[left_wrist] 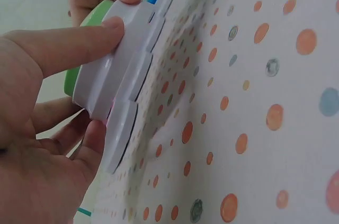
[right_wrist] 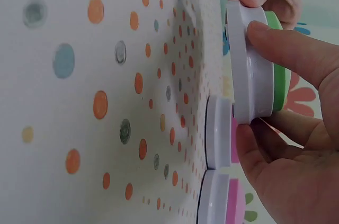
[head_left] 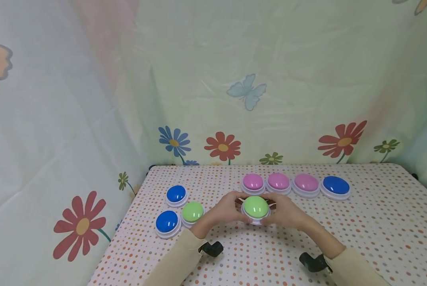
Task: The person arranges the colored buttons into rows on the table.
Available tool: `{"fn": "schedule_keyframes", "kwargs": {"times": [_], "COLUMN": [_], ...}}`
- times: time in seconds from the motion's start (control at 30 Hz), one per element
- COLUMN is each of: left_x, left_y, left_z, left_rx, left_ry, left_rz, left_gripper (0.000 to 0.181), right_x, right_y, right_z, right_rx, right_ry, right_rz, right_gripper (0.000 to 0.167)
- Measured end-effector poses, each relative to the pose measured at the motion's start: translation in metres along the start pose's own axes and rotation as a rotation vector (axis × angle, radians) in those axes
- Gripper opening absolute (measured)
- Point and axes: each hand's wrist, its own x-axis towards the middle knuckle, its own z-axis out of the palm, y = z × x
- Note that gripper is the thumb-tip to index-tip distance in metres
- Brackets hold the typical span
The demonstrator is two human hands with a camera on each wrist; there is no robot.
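Both hands hold one round push button with a green dome (head_left: pixel 256 206) and a white base (left_wrist: pixel 98 83). The left hand (head_left: pixel 229 208) grips its left side, thumb on the near side of the base and fingers around the far side. On the opposite side, the right hand (head_left: pixel 284 210) grips it the same way. In the right wrist view the white base (right_wrist: pixel 257 70) is raised off the table, dome facing up. Behind the hands stand three pink buttons, a left one (head_left: pixel 253 181), a middle one (head_left: pixel 278 181) and a right one (head_left: pixel 306 182).
A blue button (head_left: pixel 336 185) ends the back row at the right. Left of the hands are a far blue button (head_left: pixel 176 193), a near blue button (head_left: pixel 167 221) and another green button (head_left: pixel 192 211), close to the left forearm. A dotted cloth covers the table (head_left: pixel 377 222); flowered curtains (head_left: pixel 199 79) hang behind.
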Motion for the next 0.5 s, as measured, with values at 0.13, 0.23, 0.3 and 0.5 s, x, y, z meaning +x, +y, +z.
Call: {"fn": "schedule_keyframes", "kwargs": {"times": [0.13, 0.23, 0.3, 0.5], "left_x": [0.006, 0.009, 0.012, 0.019], "left_y": [-0.002, -0.004, -0.006, -0.013], "left_z": [0.000, 0.001, 0.001, -0.001], "left_rx": [0.000, -0.004, -0.015, -0.064], "left_ry": [0.009, 0.007, 0.000, -0.004], "left_rz": [-0.012, -0.024, -0.026, -0.033], "left_gripper": [0.067, 0.066, 0.065, 0.064], "right_x": [0.006, 0.009, 0.010, 0.015], "right_y": [0.004, 0.006, 0.007, 0.011], "right_z": [0.002, 0.004, 0.005, 0.008], "right_rx": [-0.010, -0.030, -0.038, -0.012], "right_ry": [0.025, 0.042, 0.051, 0.079], "right_rz": [0.009, 0.024, 0.037, 0.082], "right_gripper": [0.075, 0.076, 0.076, 0.076]}}
